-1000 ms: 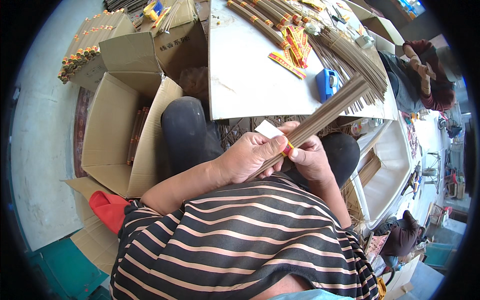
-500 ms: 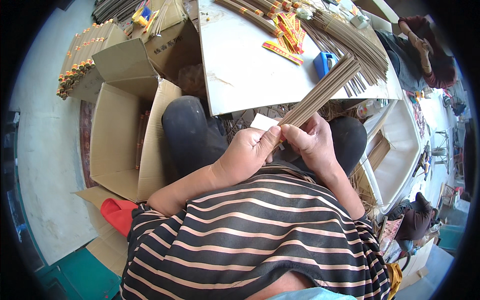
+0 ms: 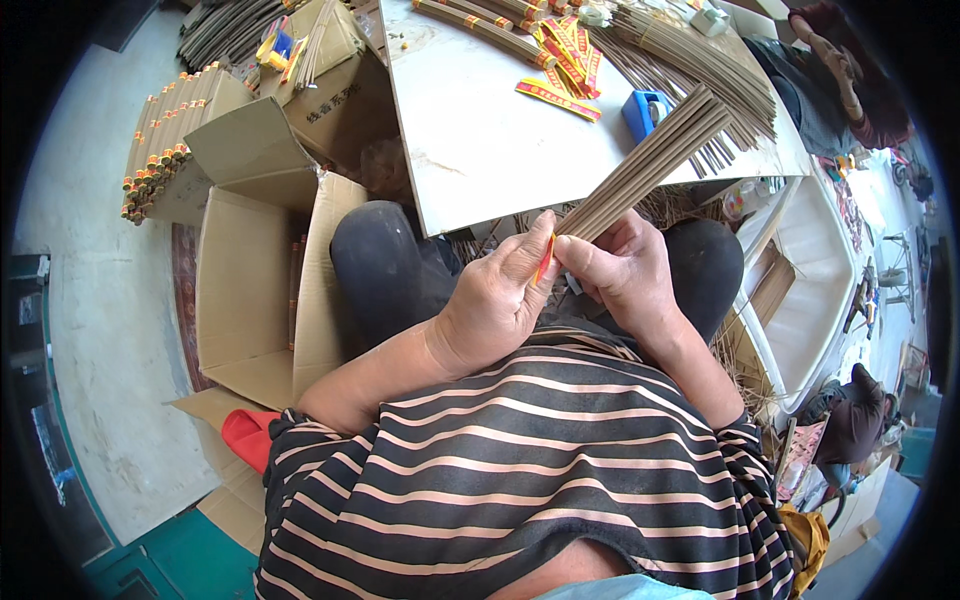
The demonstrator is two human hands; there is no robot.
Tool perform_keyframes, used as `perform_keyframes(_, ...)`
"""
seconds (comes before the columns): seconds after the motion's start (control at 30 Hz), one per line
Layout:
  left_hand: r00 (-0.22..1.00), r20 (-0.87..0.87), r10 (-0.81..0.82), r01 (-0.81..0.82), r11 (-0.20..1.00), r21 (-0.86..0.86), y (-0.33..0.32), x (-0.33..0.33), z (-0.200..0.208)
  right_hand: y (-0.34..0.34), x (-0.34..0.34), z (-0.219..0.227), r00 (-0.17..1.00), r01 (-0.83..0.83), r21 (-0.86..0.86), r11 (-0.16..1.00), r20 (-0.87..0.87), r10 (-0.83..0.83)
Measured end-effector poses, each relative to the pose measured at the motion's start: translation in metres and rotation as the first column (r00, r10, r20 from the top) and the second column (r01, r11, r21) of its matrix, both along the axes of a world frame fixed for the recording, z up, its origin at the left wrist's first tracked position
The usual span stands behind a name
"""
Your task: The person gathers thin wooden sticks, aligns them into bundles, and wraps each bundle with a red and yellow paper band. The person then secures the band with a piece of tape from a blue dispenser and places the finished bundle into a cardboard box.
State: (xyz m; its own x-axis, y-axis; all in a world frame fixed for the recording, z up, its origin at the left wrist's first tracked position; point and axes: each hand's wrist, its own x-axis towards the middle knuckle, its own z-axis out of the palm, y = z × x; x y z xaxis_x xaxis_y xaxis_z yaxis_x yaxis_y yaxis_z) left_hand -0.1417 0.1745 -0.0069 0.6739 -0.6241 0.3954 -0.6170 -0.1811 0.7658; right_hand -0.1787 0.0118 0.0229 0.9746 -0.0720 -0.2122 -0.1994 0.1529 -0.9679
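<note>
A bundle of thin brown incense sticks [image 3: 650,160] slants up and to the right from between my hands, over the table's front edge. My left hand [image 3: 500,290] is closed at the bundle's lower end, its thumb pressing a red and yellow paper label [image 3: 544,260] there. My right hand [image 3: 625,270] grips the same end from the other side, thumb against the sticks and fingers curled behind. The hands hide the bottom tips and most of the label.
On the white table [image 3: 470,150] lie loose labels [image 3: 570,65], a blue tape dispenser [image 3: 637,115], loose sticks [image 3: 700,75] and banded bundles [image 3: 490,25]. An open carton [image 3: 250,290] stands left, near stacked bundles [image 3: 165,130]. A white tub [image 3: 820,290] is right; another person [image 3: 840,75] sits beyond.
A white paper slip beside my left hand has gone from sight, and the label's red and yellow face now shows at the bundle's end. My left thumb has moved up; the view has shifted slightly.
</note>
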Motion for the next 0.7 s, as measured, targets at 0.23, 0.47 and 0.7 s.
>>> perform_keyframes(0.23, 0.977, 0.215, -0.007, -0.003, 0.999, 0.046, -0.008, 0.007, -0.012, -0.005, 0.005, 0.0, 1.0, 0.022, -0.015, 1.0, 0.0, -0.022)
perform_keyframes(0.47, 0.93, 0.368, 0.018, -0.074, 0.988, 0.138, -0.013, 0.015, -0.027, -0.013, 0.017, -0.01, 0.995, -0.07, -0.015, 0.997, 0.066, 0.071)
perform_keyframes(0.7, 0.827, 0.562, 0.025, -0.167, 0.965, 0.203, -0.015, 0.017, -0.024, -0.023, 0.026, 0.002, 0.981, -0.189, -0.23, 0.955, -0.078, 0.176)
